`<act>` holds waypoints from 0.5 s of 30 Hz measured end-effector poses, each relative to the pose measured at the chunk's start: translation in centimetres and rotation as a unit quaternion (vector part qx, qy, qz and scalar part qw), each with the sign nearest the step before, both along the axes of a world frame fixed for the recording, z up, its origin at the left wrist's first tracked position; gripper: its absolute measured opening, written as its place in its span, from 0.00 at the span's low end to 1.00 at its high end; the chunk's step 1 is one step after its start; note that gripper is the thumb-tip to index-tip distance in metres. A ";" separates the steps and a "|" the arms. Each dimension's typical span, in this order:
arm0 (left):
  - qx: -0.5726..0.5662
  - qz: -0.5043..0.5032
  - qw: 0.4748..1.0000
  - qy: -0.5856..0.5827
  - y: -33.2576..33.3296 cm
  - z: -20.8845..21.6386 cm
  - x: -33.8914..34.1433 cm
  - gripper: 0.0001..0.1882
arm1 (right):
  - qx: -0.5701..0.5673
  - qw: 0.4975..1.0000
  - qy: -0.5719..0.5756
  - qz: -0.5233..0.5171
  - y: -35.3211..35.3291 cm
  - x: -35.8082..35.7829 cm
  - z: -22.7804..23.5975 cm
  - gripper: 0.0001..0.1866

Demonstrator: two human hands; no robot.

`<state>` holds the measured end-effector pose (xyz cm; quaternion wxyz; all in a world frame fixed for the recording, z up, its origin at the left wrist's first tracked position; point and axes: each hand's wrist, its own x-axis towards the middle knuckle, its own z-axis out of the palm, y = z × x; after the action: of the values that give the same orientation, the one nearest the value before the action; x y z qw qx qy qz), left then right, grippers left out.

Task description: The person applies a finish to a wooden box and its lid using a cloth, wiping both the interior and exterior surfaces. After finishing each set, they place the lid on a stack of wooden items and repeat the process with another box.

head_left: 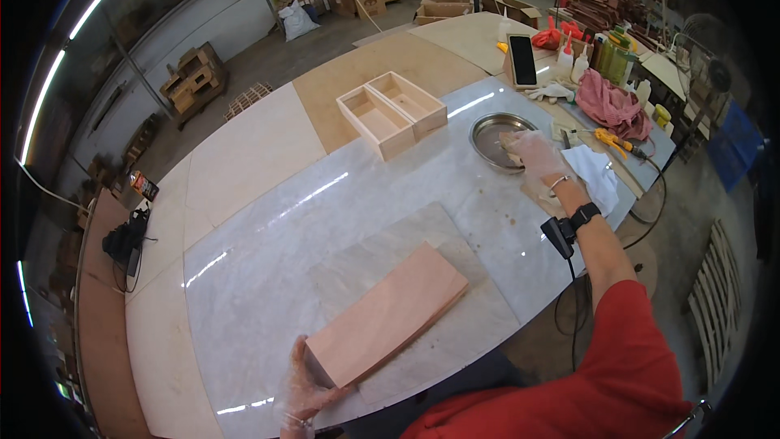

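Observation:
In a clear plastic glove, my left hand [309, 386] grips the near-left end of a long, flat-topped pinkish wooden piece [390, 313]. It lies at a slant on a grey sheet [496, 297] close to the table's near edge. I cannot tell whether it is a solid block or a box. My right hand [540, 154], also gloved, reaches to the right side of a round metal dish [491, 132]. Its fingers are closed at the rim around something beige, too hidden to name. A white cloth [593, 176] lies just right of that hand.
An open two-compartment wooden box [392, 112] stands beyond the middle. To the right are a phone [522, 59], glue bottles [566, 53], a pink cloth [613, 106] and a yellow air gun [611, 141]. A black device strapped to my right wrist trails a cable [574, 309].

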<state>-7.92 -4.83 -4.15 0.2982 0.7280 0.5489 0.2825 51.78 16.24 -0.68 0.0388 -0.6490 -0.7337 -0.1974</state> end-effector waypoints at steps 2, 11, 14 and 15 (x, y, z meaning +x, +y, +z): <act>-0.084 -0.011 0.983 -0.161 0.7 0.7 1.4 0.65 | 0.061 0.994 0.012 0.084 -1.4 -1.0 1.1 0.12; -0.048 0.021 0.967 -0.251 0.2 -0.5 8.3 0.62 | -0.177 0.887 0.413 0.101 -10.5 -17.2 2.9 0.20; -0.005 0.039 0.981 -0.188 0.2 -1.0 9.4 0.61 | -0.143 0.837 0.493 0.191 -13.0 -21.3 0.4 0.17; -0.005 0.043 0.982 -0.182 0.1 -1.1 9.4 0.60 | -0.098 0.877 0.375 0.284 -14.4 -23.9 -0.6 0.19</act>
<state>1.44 -4.68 -5.22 0.3844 0.6389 0.5176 0.4196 27.88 1.82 -1.31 0.3012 -0.4389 -0.8326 0.1531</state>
